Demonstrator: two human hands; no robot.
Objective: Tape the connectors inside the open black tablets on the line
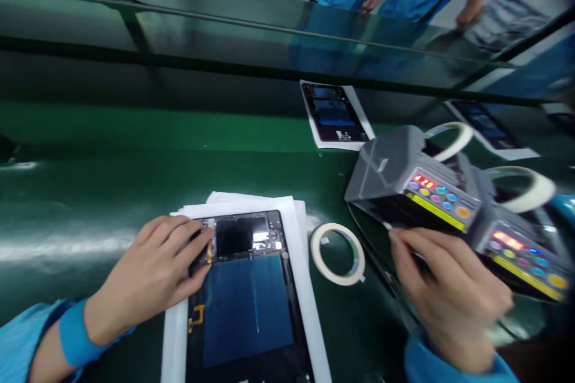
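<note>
An opened tablet [242,311] lies on white paper sheets, its insides facing up, with a large blue-filmed battery [249,308] and a dark rectangle above it. My left hand [157,257] rests over its upper left corner, thumb and forefinger closed about a small orange flex cable [209,251]; the other fingertips are partly hidden. At the front of a grey tape dispenser [404,167], my right hand [449,287] pinches a small white piece of tape [388,226] between thumb and forefinger. A roll of cream tape [338,254] lies flat between the tablet and my right hand.
A second tape dispenser [525,239] adjoins the first, both with lit red displays. Another opened tablet [335,114] on paper lies behind, and one more [485,125] farther right. A dark cable [372,257] crosses the green table. People in blue stand beyond the glass.
</note>
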